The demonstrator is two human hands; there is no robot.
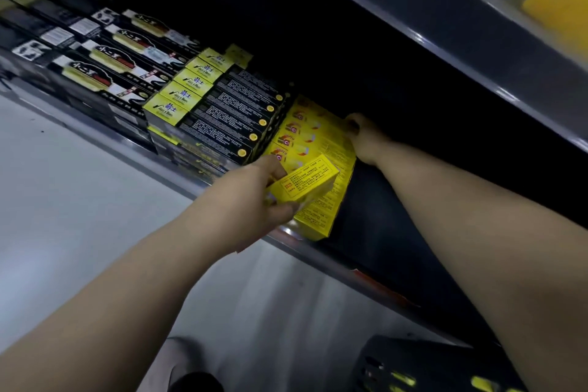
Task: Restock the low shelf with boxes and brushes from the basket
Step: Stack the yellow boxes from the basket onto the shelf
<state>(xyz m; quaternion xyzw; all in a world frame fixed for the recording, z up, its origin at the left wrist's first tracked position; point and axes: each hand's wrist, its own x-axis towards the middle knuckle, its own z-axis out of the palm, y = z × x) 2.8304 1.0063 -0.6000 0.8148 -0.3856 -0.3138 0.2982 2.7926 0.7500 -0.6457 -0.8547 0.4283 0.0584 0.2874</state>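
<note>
1. The left hand (251, 197) grips a small yellow box (304, 183) by its near end, thumb on top and fingers beneath. It holds the box just above the near part of the yellow stack (313, 137) on the low shelf (318, 253).
2. The box looks like light, stiff card with a smooth printed skin. A pinch across the two broad faces should hold it, but hard squeezing could dent a corner.
3. The right hand (362, 137) reaches far into the shelf and touches the stack's far end. Its fingers are lost in shadow, so I cannot tell whether it grips or only steadies.
4. The back of the shelf is black.
5. Rows of black boxes (229, 111) lie to the left.
6. The basket (429, 366), near right, is cut off and blurred. Yellow bits show inside; no brushes can be made out.
</note>
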